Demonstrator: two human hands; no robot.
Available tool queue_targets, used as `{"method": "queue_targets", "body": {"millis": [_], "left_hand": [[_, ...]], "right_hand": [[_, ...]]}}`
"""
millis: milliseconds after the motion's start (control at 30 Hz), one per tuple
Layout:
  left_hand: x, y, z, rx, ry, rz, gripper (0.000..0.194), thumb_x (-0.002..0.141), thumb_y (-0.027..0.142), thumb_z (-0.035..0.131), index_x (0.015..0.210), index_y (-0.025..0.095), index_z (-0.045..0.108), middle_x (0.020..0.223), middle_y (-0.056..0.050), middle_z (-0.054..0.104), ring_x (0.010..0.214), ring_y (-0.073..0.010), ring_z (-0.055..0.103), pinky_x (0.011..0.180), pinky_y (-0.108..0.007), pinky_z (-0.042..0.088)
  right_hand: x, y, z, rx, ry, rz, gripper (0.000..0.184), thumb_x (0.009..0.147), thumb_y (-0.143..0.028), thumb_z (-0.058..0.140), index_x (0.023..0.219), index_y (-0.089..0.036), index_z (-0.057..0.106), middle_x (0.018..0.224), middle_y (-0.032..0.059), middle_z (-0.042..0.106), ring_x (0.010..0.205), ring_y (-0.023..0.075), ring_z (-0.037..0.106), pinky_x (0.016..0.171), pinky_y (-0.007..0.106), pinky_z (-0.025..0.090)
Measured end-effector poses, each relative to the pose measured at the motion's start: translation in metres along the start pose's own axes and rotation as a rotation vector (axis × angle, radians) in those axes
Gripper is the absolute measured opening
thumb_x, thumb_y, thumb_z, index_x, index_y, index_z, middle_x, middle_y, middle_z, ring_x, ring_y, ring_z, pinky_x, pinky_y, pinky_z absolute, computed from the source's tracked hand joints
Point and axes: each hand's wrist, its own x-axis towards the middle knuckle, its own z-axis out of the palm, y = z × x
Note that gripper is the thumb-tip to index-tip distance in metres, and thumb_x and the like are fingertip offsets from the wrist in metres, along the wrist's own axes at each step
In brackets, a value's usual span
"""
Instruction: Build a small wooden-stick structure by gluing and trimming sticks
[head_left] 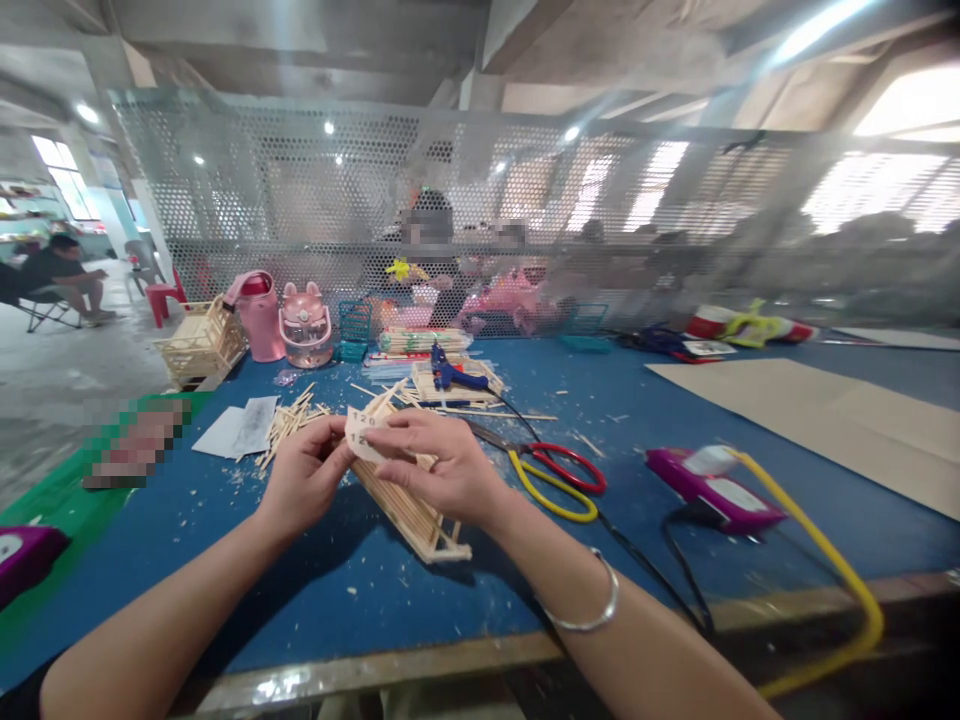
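My left hand pinches the left side of a small white paper piece printed with numbers. The fingers of my right hand are closed on the same paper from the right. Directly beneath both hands is a tilted model built of thin wooden sticks, its near end over the blue table. My right hand covers part of this model, so whether it also grips the sticks is hidden. Scissors with red and yellow handles lie just right of my right hand. Behind the hands rests a blue glue gun.
Loose sticks and white papers lie at left. A pink bottle, a clear jug and a stick frame stand behind. A purple box with a yellow cord and brown cardboard are at right.
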Motion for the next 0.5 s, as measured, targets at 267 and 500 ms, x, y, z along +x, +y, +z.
{"method": "queue_targets", "body": {"millis": [267, 500], "left_hand": [[-0.0034, 0.0002, 0.0015, 0.019, -0.024, 0.010, 0.016, 0.076, 0.032, 0.059, 0.079, 0.016, 0.061, 0.066, 0.000, 0.062, 0.057, -0.0106, 0.054, 0.053, -0.020, 0.044], [-0.0034, -0.0005, 0.0016, -0.007, -0.019, 0.013, 0.016, 0.076, 0.032, 0.059, 0.078, 0.016, 0.061, 0.063, 0.000, 0.060, 0.056, -0.0103, 0.054, 0.052, -0.020, 0.043]], "right_hand": [[0.0014, -0.0009, -0.0019, -0.066, 0.069, 0.022, 0.022, 0.074, -0.027, 0.066, 0.093, -0.017, 0.069, 0.082, 0.0059, 0.070, 0.072, 0.0138, 0.062, 0.065, 0.027, 0.050], [0.0008, -0.0022, -0.0017, -0.118, 0.054, 0.003, 0.021, 0.075, -0.030, 0.065, 0.092, -0.019, 0.069, 0.083, 0.0053, 0.071, 0.077, 0.0160, 0.063, 0.070, 0.031, 0.047]]}}
